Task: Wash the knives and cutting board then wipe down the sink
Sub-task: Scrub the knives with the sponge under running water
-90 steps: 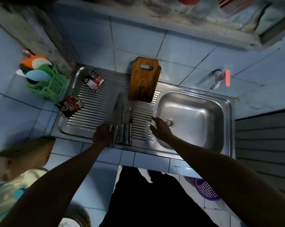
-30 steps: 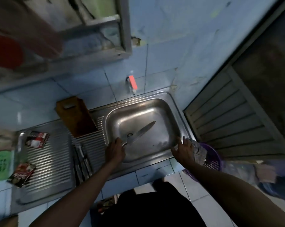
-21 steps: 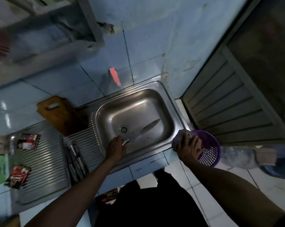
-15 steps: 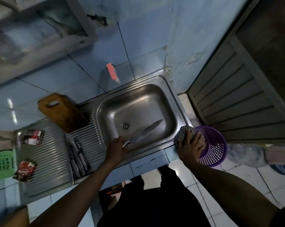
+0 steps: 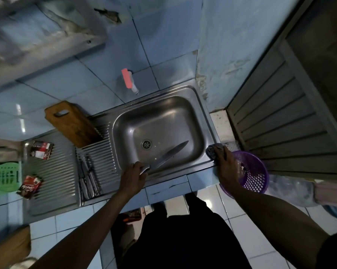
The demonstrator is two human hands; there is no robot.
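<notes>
Hard to see: we cannot make out the scrubber [image 5: 214,151] clearly, bunched grey under our right hand [image 5: 224,164] at the sink [image 5: 201,105] corner.
Knife [image 5: 168,154]: over the basin, tip toward far right.
Left hand [image 5: 133,174]: fingers curled around its handle.
Right fingers: closed on scrubber.
Other knives [image 5: 88,175]: on drainboard.

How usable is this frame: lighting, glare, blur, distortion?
Head view: dim and bluish overall; soft glare on the sink basin and streaks on the left wall tiles; wide-angle bending curves the door slats and the edges; left-edge items and the green basket are smeared; the knife in the left hand is fairly sharp, while the cloth under the right hand is murky.
</notes>
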